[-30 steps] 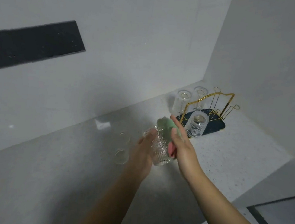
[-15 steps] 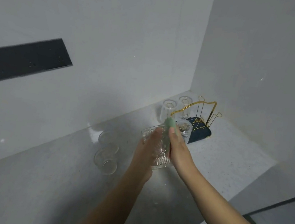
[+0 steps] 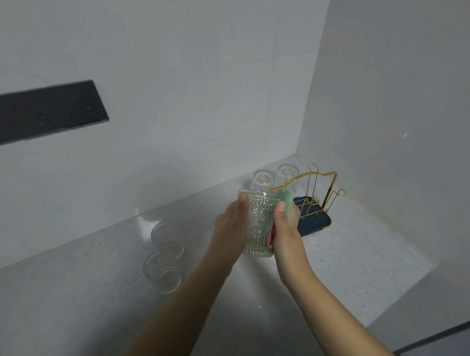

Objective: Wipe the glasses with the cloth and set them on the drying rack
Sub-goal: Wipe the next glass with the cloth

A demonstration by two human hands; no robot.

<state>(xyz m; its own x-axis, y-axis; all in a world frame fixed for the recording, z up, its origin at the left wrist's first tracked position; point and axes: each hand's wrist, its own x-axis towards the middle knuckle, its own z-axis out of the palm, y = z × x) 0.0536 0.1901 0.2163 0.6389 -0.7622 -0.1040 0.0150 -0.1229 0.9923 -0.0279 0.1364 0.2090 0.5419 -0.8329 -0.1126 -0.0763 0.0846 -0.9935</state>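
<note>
Two glasses [image 3: 165, 254] left of hands, rack [image 3: 313, 213] behind.

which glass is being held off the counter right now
The embossed glass, gripped between both hands at centre; the others sit on the counter or upturned on the rack.

— What surrounds the scene?
— A pale speckled countertop [image 3: 349, 272] meets grey walls [image 3: 181, 69] in a corner.
— Anything on the walls?
— A dark rectangular panel [image 3: 36, 114] is set into the left wall.
</note>
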